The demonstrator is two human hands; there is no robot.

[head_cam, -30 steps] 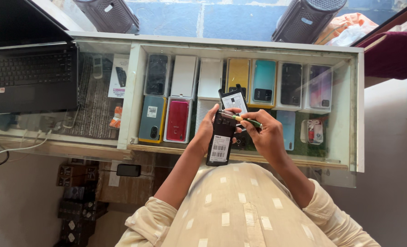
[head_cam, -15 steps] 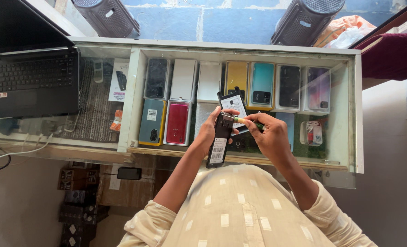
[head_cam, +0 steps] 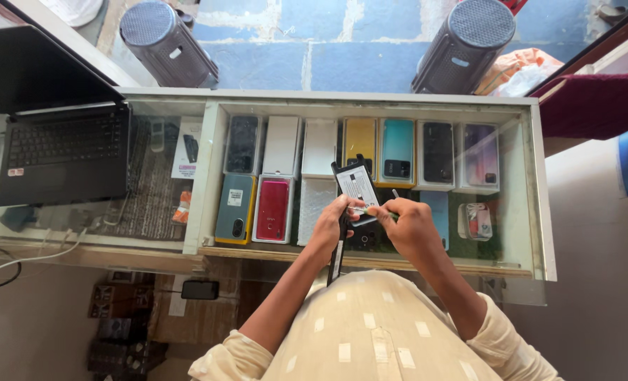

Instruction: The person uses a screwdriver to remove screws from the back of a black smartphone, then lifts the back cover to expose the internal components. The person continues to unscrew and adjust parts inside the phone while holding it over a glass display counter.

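Glass counter (head_cam: 539, 212) spans my view, with boxed phones (head_cam: 271, 208) in rows beneath and a laptop (head_cam: 63, 159) at the left. Above its near edge, my left hand (head_cam: 330, 227) grips an opened phone (head_cam: 356, 185) tilted upright. My right hand (head_cam: 407, 227) pinches a thin tool (head_cam: 370, 210) touching the phone's exposed back.

Opened phone (head_cam: 356, 185) now higher, tilted; battery edge-on under left hand (head_cam: 329, 227).

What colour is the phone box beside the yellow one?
Teal phone box, clearest in the head view.
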